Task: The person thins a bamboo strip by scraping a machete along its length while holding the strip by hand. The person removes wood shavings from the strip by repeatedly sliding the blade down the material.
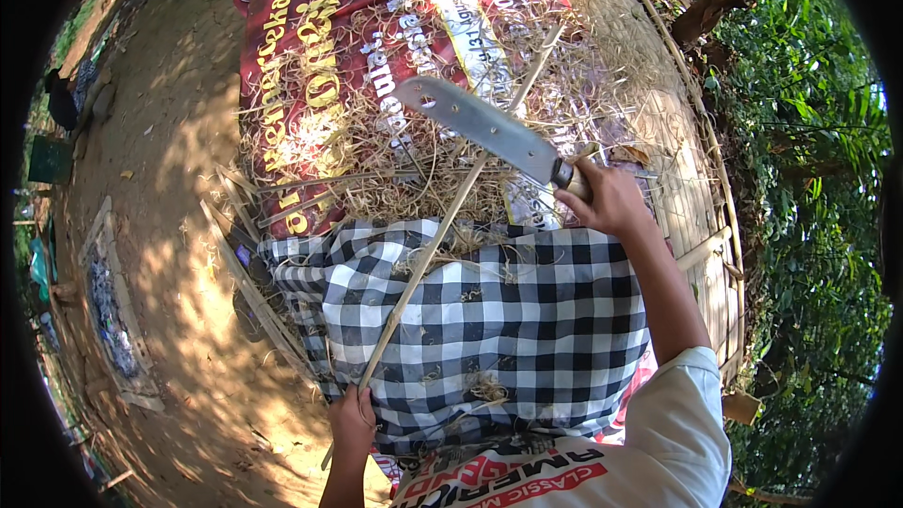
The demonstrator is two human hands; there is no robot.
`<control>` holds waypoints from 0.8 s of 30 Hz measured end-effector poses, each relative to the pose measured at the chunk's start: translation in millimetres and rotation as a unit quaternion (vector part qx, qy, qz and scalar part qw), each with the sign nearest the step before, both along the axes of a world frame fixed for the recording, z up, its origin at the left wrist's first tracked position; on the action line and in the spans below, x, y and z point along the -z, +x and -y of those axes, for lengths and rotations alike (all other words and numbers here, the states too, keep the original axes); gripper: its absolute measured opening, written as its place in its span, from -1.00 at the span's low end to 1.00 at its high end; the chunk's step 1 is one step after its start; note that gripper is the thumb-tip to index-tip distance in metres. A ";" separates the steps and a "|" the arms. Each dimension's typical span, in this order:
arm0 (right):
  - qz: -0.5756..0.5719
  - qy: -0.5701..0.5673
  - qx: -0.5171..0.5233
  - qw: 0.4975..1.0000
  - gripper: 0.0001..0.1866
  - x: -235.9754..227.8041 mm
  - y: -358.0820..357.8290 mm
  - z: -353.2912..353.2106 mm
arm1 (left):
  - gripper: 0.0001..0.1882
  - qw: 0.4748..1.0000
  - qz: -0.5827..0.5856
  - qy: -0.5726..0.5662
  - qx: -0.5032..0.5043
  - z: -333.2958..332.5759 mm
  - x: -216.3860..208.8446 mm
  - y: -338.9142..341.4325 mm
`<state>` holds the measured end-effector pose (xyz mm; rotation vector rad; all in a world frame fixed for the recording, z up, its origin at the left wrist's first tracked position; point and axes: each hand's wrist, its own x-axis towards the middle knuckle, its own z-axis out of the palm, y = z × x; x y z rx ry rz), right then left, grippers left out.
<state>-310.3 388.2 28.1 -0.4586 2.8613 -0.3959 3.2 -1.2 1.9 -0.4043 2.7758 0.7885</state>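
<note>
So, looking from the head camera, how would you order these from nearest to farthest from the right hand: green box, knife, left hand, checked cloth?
From the right hand:
1. Knife: in its fingers.
2. Checked cloth: just below, across the lap.
3. Left hand: lower left, around the thin stick.
4. Green box: far left edge.

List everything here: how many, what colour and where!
Banner: one, red, top middle
Shavings: countless, tan, on banner
Platform: one, tan, under banner
Cloth: one, black and white, middle
Stick: one, tan, slanting over cloth
Knife: one, grey, in front of stick
Ground: one stretch, brown, left
Frame: one, brown, on ground
Strips: several, tan, left of cloth
Plants: many, green, far right
Far left things: several, too small to name
Shirt: one, white, bottom
Left hand: one, bare, holding stick
Right hand: one, bare, holding knife
</note>
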 end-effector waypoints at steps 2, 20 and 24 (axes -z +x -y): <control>-0.012 0.010 0.035 0.999 -0.42 -9.0 -21.1 -37.4 | -0.72 1.000 -0.006 -0.008 0.009 -3.3 1.8 -5.3; -0.094 -0.032 -0.233 0.968 -0.35 2.4 -13.2 4.2 | -0.75 1.000 -0.013 0.012 -0.005 5.8 13.6 -3.4; -0.155 -0.012 -0.229 0.961 -0.37 3.0 -35.3 -16.0 | -0.76 1.000 -0.003 0.019 -0.018 2.7 7.3 -5.5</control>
